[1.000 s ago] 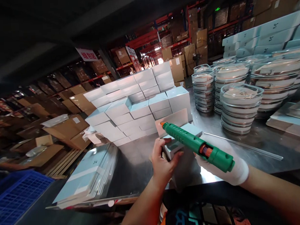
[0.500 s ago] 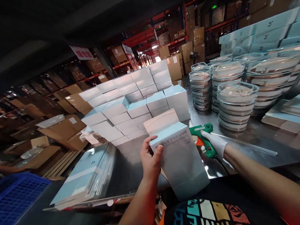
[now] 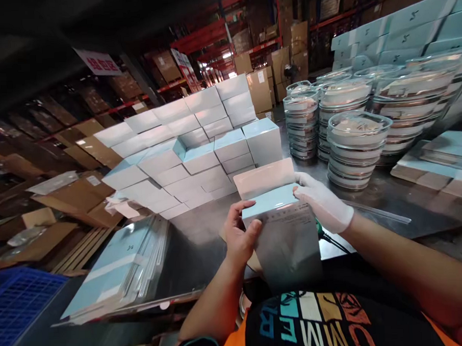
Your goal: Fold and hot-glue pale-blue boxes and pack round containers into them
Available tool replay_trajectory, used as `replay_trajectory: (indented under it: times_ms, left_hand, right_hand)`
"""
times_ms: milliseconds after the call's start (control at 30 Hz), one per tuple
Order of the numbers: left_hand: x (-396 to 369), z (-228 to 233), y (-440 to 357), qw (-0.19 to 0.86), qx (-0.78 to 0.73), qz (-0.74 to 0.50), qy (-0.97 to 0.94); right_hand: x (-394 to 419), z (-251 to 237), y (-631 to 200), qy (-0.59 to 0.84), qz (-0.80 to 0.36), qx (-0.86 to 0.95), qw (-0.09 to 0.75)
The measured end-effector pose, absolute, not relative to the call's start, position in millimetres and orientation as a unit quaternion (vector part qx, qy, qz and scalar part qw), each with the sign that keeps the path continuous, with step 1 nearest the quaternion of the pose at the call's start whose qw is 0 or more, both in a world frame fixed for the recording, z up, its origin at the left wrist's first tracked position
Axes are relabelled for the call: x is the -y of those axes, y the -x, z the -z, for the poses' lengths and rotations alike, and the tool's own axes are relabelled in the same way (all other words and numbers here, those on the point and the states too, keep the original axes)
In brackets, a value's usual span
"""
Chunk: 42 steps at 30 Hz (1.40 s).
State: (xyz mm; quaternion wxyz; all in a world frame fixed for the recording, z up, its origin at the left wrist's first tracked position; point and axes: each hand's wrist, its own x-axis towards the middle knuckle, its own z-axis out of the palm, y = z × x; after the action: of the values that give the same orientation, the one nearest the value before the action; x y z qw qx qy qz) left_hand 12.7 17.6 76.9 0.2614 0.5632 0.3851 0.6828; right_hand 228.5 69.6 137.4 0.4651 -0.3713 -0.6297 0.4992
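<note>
I hold a pale blue carton box [image 3: 283, 232] upright in front of my chest, its top flap standing open. My left hand [image 3: 239, 236], bare, grips the box's left edge near the top. My right hand [image 3: 322, 204], in a white glove, clasps the box's upper right corner. A bit of the green glue gun [image 3: 319, 229] and its black cord show on the steel table [image 3: 370, 213] just behind the box, under my right wrist.
A stepped pile of finished blue boxes [image 3: 191, 144] stands behind. Stacks of lidded round glass dishes [image 3: 354, 147] fill the right. Flat unfolded cartons [image 3: 113, 270] lie at the left, with a blue crate [image 3: 18, 304] beyond. More flat cartons [image 3: 437, 161] lie far right.
My right hand set the green glue gun down on the table and came back to the box's upper right corner. The box was raised upright by my left hand.
</note>
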Motion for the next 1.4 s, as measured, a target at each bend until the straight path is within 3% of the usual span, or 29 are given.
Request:
replay_trajectory:
  times_ms: [300,433,700,900,1067,1233,1333,1400]
  left_hand:
    - [-32,-77,-13,0.213,-0.237,-0.724,-0.611]
    - [-33,-88,-10,0.198,-0.198,-0.654,-0.703]
    - [-29,-104,-14,0.148,-0.169,-0.648,-0.728]
    - [-26,-106,-8,0.147,-0.175,-0.628,-0.744]
    - [-24,-144,13,0.213,-0.301,-0.434,-0.822]
    - [-13,-188,18,0.134,-0.359,-0.263,-0.885]
    - [-7,-186,35,0.098,-0.423,-0.333,-0.837]
    - [-10,-175,52,0.056,-0.470,-0.507,-0.720]
  right_hand:
    - [-72,-114,-260,0.262,-0.379,0.762,0.456]
    - [-63,-119,-265,0.208,-0.381,0.776,0.459]
    - [-66,-135,-273,0.183,-0.373,0.817,0.399]
    - [-72,-131,-273,0.143,-0.357,0.825,0.415]
    - [-62,-127,-262,0.161,-0.245,0.861,0.415]
    - [-71,-132,-263,0.170,-0.117,0.913,0.351]
    - [-110,-143,-303,0.321,0.015,0.873,0.367]
    - [-145,-151,-343,0.411,0.057,0.818,0.398]
